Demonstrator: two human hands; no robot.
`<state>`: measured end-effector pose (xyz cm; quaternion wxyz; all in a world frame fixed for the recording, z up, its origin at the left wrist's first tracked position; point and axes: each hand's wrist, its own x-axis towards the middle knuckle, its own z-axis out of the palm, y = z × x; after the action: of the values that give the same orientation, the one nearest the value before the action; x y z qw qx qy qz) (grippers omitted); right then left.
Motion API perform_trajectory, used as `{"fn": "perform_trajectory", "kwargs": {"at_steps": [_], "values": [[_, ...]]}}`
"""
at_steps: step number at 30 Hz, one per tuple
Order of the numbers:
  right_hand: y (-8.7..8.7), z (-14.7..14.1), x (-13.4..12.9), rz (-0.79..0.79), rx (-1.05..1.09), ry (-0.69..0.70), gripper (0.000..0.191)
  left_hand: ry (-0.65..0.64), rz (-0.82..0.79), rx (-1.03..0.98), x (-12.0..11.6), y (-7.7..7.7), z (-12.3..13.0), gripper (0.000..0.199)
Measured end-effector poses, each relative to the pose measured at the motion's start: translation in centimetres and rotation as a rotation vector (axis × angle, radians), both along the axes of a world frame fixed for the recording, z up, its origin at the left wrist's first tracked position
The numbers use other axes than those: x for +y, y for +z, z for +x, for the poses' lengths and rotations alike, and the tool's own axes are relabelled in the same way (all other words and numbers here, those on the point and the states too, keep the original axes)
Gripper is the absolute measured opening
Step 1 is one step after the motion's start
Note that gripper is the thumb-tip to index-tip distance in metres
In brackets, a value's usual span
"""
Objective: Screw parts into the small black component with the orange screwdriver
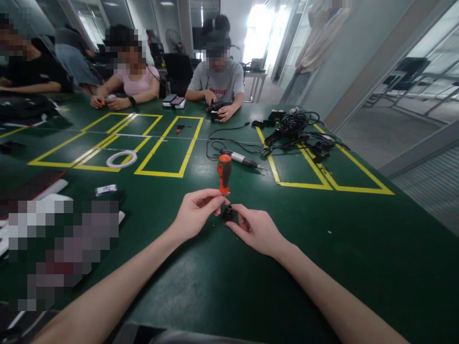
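Screwdriver (224,172): one, orange and dark grey, upright with handle on top, above the gap between the two hands and nearer the left.
Black part (228,213): one, small, with a short round neck facing up, directly below the screwdriver and between the fingertips of both hands; impossible to tell whether touched by the screwdriver's tip.
Left hand (195,212): one, pinched narrow around the screwdriver's shaft, just under the handle.
Right hand (261,230): one, curled with thumb and forefinger close around the black part.
Corded tool (244,159): one, pen-shaped, silver and black, lying just beyond the screwdriver.
White ring (122,159): one, flat on the counter (172,282), to the left beyond the hands.
Red-and-black tool (179,129): one, small, inside a yellow outline (182,176).
White packet (106,190): one, small, left of the hands.
Black cables (294,125): one tangled heap, far right, too knotted to count singly.
Co-workers (224,79): three seated across the counter.
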<state>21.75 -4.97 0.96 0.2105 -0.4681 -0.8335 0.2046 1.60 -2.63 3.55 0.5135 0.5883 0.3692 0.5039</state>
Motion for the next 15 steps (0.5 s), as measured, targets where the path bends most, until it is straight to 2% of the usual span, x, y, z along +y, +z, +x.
{"fn": "perform_trajectory", "kwargs": {"at_steps": [6, 15], "values": [[0.00, -0.01, 0.04, -0.010, 0.004, -0.011, 0.025, 0.039, 0.027, -0.012, -0.04, -0.12, 0.13, 0.024], [0.22, -0.06, -0.06, -0.020, 0.021, -0.021, 0.022, -0.011, 0.007, -0.024, -0.48, 0.51, -0.05, 0.024]]}}
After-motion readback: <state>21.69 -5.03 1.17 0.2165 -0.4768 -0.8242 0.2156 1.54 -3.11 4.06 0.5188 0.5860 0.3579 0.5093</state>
